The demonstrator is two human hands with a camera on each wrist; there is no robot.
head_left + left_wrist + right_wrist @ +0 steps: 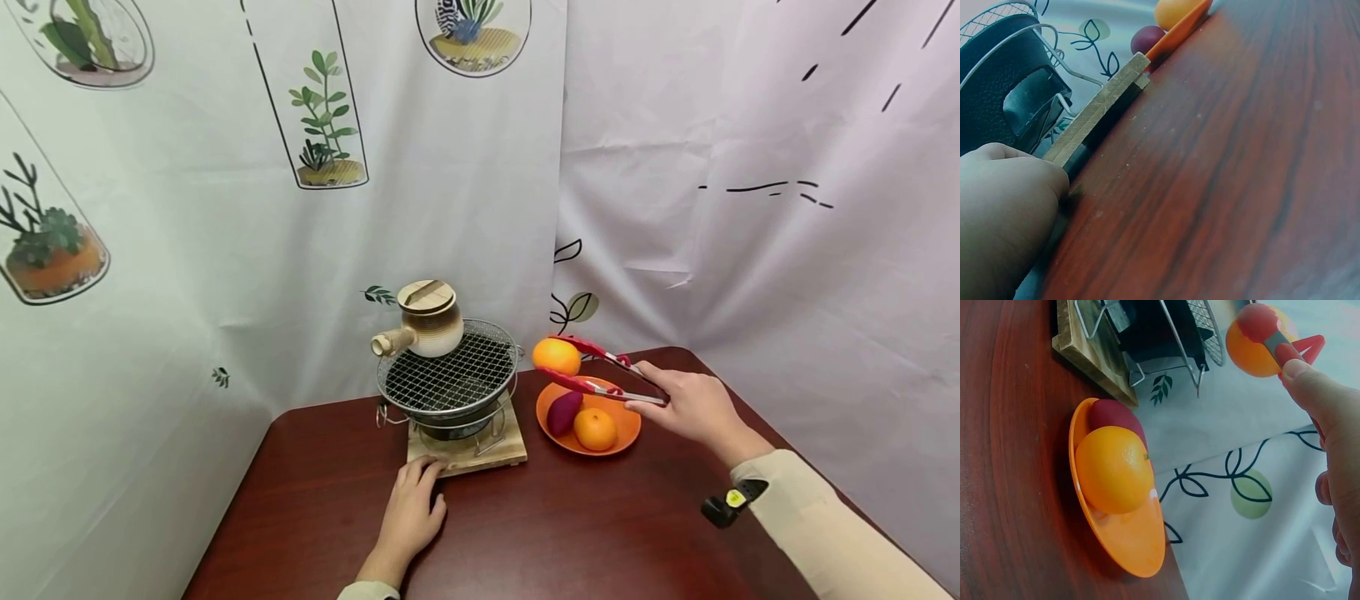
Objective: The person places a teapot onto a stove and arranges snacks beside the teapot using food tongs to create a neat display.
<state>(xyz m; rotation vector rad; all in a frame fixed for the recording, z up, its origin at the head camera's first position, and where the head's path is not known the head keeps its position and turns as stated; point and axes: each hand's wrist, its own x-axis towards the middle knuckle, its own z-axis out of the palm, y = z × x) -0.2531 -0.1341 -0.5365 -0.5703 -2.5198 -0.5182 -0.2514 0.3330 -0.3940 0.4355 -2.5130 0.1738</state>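
Observation:
My right hand (pixel 693 404) grips a pair of tongs (pixel 633 398) with red tips and metal arms. Between the tips an orange (pixel 557 357) is held up above the orange plate (pixel 628 429). On that plate lie a second orange (pixel 596 429) and a dark purple oval thing (pixel 564 413), perhaps a sweet potato. My left hand (pixel 411 510) rests with its fingertips on the front edge of the wooden board (pixel 512 442), thumb apart from them. The board carries a small round grill (pixel 450 379) with a black wire mesh, and a pot (pixel 438 332) stands on the mesh.
The pot has a wooden lid (pixel 426 296) and a side handle (pixel 392 342) pointing left. Wire handles and legs stick out around the grill. A printed white cloth (pixel 465 167) hangs close behind the dark red table (pixel 540 533).

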